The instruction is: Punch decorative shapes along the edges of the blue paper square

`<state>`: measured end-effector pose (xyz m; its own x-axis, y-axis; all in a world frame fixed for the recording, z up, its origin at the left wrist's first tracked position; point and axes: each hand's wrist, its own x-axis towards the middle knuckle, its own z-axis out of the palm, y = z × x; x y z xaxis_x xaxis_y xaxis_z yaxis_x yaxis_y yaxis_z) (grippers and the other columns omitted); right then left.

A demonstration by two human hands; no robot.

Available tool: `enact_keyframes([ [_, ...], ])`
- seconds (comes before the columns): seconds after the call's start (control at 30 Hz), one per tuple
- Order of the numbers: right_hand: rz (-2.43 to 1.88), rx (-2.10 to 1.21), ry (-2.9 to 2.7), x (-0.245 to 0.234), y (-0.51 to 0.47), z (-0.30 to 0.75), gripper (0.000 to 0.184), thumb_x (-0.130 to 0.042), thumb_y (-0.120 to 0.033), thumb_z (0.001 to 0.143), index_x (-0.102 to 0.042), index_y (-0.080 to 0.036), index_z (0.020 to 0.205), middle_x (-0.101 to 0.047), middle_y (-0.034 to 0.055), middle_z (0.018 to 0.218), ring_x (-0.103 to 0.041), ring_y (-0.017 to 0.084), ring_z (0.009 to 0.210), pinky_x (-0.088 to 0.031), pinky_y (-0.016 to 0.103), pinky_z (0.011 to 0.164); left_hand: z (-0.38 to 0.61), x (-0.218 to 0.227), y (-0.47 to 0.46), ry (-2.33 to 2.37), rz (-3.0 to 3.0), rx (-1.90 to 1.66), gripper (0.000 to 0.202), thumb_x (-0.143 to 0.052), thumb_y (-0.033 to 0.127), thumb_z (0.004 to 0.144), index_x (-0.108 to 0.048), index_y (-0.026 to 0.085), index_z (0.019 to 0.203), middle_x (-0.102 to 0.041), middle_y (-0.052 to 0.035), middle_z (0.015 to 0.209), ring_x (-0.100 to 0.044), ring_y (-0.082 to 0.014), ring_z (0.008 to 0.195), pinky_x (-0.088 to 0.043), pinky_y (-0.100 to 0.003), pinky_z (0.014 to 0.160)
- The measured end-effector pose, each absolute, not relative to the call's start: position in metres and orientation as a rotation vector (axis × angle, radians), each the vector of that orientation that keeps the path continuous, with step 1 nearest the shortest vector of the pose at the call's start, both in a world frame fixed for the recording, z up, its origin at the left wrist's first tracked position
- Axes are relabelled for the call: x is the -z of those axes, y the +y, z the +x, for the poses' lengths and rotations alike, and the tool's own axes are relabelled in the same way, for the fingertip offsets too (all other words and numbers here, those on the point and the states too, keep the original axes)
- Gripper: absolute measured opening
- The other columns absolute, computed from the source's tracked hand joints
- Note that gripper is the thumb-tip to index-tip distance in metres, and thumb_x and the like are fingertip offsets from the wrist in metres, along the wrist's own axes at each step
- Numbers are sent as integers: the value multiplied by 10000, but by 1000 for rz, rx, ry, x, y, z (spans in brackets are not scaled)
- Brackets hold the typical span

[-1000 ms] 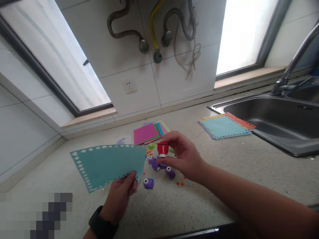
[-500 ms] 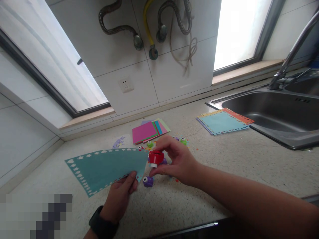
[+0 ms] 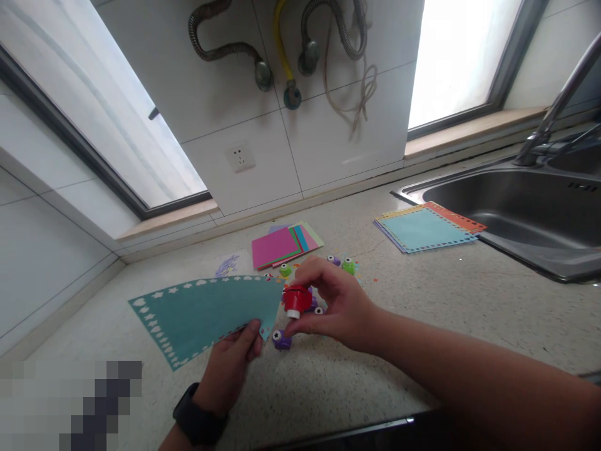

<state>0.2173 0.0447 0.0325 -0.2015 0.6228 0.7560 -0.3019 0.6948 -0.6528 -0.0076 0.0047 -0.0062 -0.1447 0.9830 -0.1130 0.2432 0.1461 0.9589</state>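
I hold the little red punch in my right hand. My thumb is under it and my fingers are on top, closed snug around it. The punch is up in the air over the counter, right at the right-hand edge of the teal paper. I cannot tell if the edge is inside the slot yet.

My left hand pinches the bottom corner of that paper, so the sheet bends a bit (it is floppy). Little shapes are already cut along its edges.

I think the good way is to push the edge flat and deep into the slot. Then I should hold the sheet straight and squeeze hard once, beside the last hole and not on it.

A purple punch lies just below, and a green punch sits behind. Farther back is a stack of coloured paper. More punched sheets lie by the sink.
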Motion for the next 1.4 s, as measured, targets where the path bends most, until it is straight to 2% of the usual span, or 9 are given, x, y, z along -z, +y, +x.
enact_keyframes([
  [0.37,-327,-886,-1557,-34,44,216,454,-911,-335,664,-591,-226,968,-609,5,863,-580,159,770,-492,316,707,-11,10,5,1549,1246,-1070,541,-683,647,741,-535,202,471,-464,21,506,-406,-139,542,-356,-280,581],
  [0.73,-416,-1022,-1555,-31,43,214,476,-928,-284,626,-603,-209,965,-617,3,877,-584,156,783,-488,308,715,-19,19,5,1539,1292,-1027,553,-641,646,802,-572,188,499,-479,16,530,-420,-140,563,-354,-274,598],
  [0.87,-548,-1158,-1558,-31,45,212,419,-905,-291,651,-601,-199,925,-638,11,878,-596,163,807,-505,327,758,-16,14,4,1545,1319,-1017,556,-636,637,812,-568,192,485,-489,10,529,-422,-149,569,-356,-282,612],
  [1.0,-614,-1422,-1489,-33,47,210,345,-866,-331,696,-591,-198,856,-644,-8,793,-600,146,718,-510,308,689,-19,22,6,1467,1278,-1038,536,-622,589,854,-602,182,505,-505,3,541,-441,-151,582,-362,-279,620],
  [1.07,-586,-1514,-1452,-34,49,209,311,-845,-342,720,-616,-203,878,-650,-8,799,-607,145,716,-519,312,697,-20,26,8,1420,1271,-1047,530,-612,560,876,-606,179,507,-510,1,532,-449,-150,575,-364,-280,619],
  [1.17,-584,-1577,-1432,-36,52,209,285,-822,-327,741,-642,-205,925,-661,-2,822,-615,144,727,-521,310,709,-19,27,9,1359,1272,-1038,528,-598,539,894,-598,177,510,-510,3,513,-447,-145,550,-353,-282,600],
  [1.3,-674,-1601,-1475,-34,54,210,213,-793,-301,777,-640,-191,877,-635,-8,764,-581,128,676,-489,279,646,-15,21,8,1358,1300,-1046,499,-597,532,894,-582,181,539,-516,13,515,-425,-133,526,-327,-278,568],
  [1.4,-760,-1626,-1489,-33,53,209,224,-792,-316,787,-639,-176,871,-626,-3,769,-556,116,654,-454,262,612,-13,17,7,1367,1347,-1055,478,-596,516,891,-567,186,546,-515,17,528,-420,-130,530,-324,-275,571],
])
